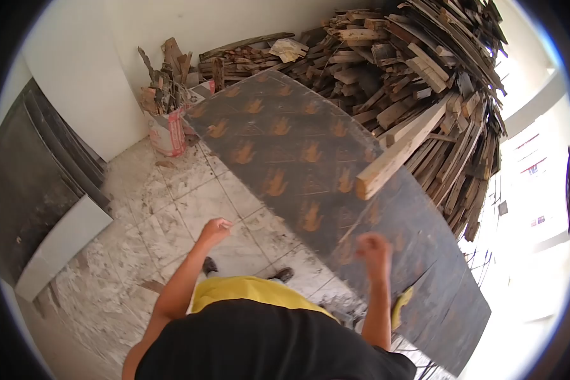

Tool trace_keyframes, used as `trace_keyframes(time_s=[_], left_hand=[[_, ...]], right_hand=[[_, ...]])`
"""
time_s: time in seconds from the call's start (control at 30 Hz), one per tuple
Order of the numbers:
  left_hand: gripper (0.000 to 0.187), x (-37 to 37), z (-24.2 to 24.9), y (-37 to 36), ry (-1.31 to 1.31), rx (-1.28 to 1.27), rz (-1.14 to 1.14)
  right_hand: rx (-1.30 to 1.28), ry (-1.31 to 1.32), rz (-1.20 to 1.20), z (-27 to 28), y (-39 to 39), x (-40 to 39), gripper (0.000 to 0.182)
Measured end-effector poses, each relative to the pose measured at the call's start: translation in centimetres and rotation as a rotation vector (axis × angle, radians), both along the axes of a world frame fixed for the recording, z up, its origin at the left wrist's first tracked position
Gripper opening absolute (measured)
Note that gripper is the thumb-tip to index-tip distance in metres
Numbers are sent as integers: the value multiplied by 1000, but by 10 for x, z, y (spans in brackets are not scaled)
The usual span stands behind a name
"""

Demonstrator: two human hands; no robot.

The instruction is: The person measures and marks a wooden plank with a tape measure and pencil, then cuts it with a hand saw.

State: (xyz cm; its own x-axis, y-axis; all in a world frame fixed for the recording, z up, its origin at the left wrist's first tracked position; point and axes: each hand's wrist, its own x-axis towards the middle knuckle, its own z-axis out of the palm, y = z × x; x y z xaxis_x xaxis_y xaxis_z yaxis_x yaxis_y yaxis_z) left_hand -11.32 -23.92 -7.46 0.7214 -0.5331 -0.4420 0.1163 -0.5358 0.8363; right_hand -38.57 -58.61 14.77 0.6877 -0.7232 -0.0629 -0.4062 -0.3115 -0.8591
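Observation:
My left hand hangs over the tiled floor, left of the board, its fingers curled together. A small pale spot shows at its fingertips; I cannot tell what it is. Over the near part of a large dark panel, printed with orange hand-like marks, is my right hand, smeared by motion. A thick squared timber lies across the panel, its cut end pointing toward me, beyond my right hand. Beside my right forearm, a curved yellow thing rests at the panel's near edge.
A tall heap of scrap wood fills the back right. A torn sack stuffed with wood pieces stands by the wall. Dark sheets lean at the left behind a pale panel. Dust and debris cover the floor tiles.

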Motion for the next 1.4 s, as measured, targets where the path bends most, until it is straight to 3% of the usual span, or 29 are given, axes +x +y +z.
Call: trace_keyframes(time_s=[0.03, 0.1, 0.17, 0.2, 0.27, 0.3, 0.37, 0.43, 0.5, 0.57, 0.63, 0.73, 0.83, 0.9, 0.97, 1.07, 1.17, 1.27, 1.33, 1.4], left_hand=[[28, 8, 0, 17, 47, -8, 15], [30, 24, -3, 54, 116, -7, 2], [36, 57, 0, 80, 224, -95, 71], [36, 68, 6, 89, 233, -87, 53], [41, 100, 25, 93, 218, -155, 194], [41, 117, 32, 93, 214, -150, 160], [35, 147, 41, 86, 234, -180, 173], [32, 185, 39, 68, 208, -194, 123], [29, 225, 27, 59, 180, -212, 87], [26, 269, 6, 36, 53, -254, 45], [26, 301, 39, 10, -40, -134, 50], [26, 359, 30, -4, -90, -162, 48], [26, 464, -23, -24, -87, -90, 5], [26, 526, -72, -34, -456, -86, -173], [29, 549, -54, -86, -896, 199, -91], [41, 598, -34, -154, -748, 319, -177], [57, 648, -79, -192, -736, 482, -299], [66, 666, -63, -202, -482, 409, -363], [64, 657, -45, -199, -598, 76, -249], [63, 666, -13, -193, -550, 111, -325]], right_hand=[[132, 165, 155, -6, 44, 18, 22], [136, 270, 514, -103, 82, 22, 34], [96, 586, 453, -154, 122, 32, 51], [109, 591, 437, -191, 131, 28, 51], [-108, 834, 472, -253, 140, 31, 62], [-94, 828, 440, -254, 148, 44, 62], [185, 474, 283, -247, 158, 74, 62], [401, 290, 18, -234, 163, 119, 66], [835, -46, -233, -210, 168, 169, 66], [1257, -401, -209, -219, 164, 205, 54], [1457, -508, -616, -198, 170, 258, 43], [1483, -493, -879, -177, 171, 299, 37], [1496, -509, -1077, -178, 170, 307, 34], [1487, -524, -1115, -174, 174, 306, 31], [1471, -534, -1136, -162, 177, 308, 28], [1425, -536, -1318, -156, 178, 324, 20], [1351, -584, -1379, -165, 186, 331, 24], [1200, -531, -1441, -153, 192, 345, 14], [1093, -448, -1524, -147, 192, 357, 16], [988, -457, -1631, -143, 195, 370, 15]])
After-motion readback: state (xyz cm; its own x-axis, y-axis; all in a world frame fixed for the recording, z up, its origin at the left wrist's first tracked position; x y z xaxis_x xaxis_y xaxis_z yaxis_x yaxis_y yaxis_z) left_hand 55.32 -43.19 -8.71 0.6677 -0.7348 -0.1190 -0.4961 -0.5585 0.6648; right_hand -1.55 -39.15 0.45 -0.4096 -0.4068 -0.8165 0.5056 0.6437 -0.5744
